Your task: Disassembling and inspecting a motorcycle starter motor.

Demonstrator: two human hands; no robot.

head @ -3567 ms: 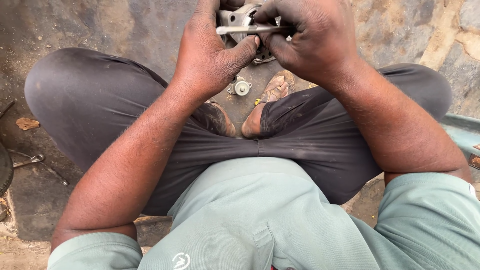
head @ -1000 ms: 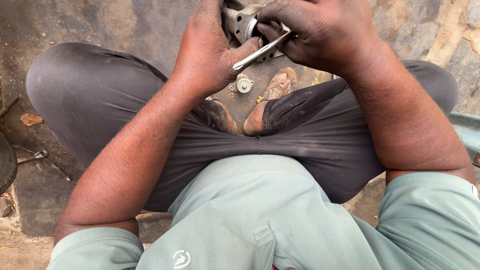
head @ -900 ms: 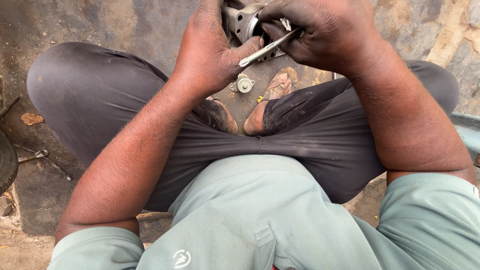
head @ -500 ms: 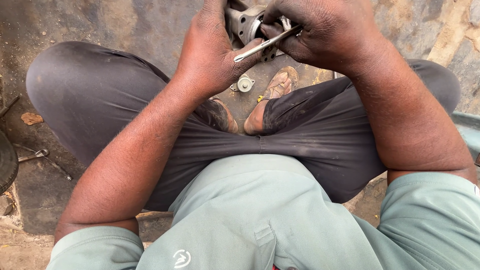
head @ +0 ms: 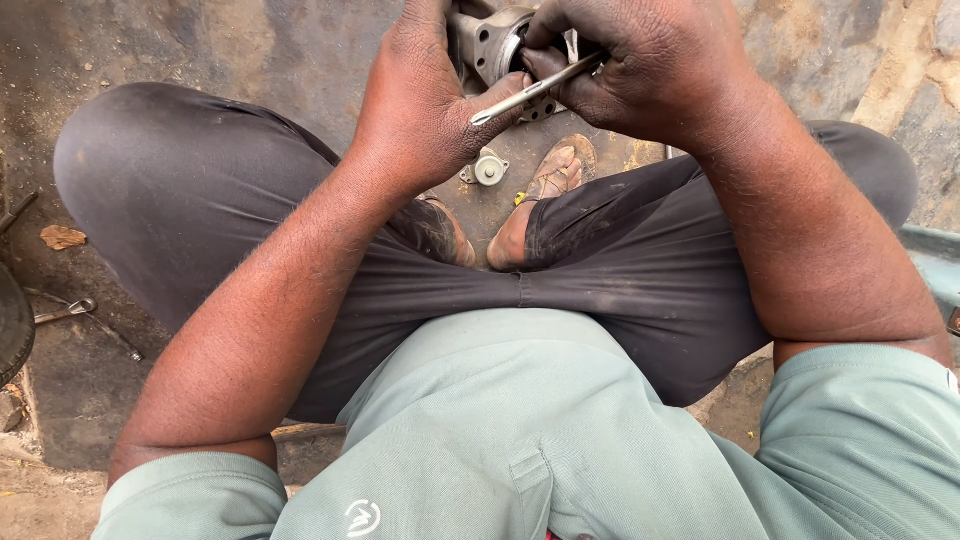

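Note:
Seen from the head camera, my left hand [head: 425, 110] grips a grey cast-metal part [head: 490, 40] with a round bore, held up at the top edge of the view. My right hand [head: 645, 65] holds a thin bright metal tool [head: 530, 90] across the part's opening, its tip resting against my left thumb. Both hands are dark with grease and press close together. Much of the metal part is hidden behind my fingers and cut off by the frame's top edge.
I sit with knees spread over stained concrete ground. A small round metal piece [head: 488, 168] lies on the ground by my sandalled foot [head: 560, 170]. A spanner [head: 65, 312] and a dark round object [head: 12, 335] lie at the left edge. A dry leaf [head: 62, 237] lies nearby.
The thin tool has swung from lying level to slanting across the part's opening, with small shifts of my right hand. My left hand keeps its hold.

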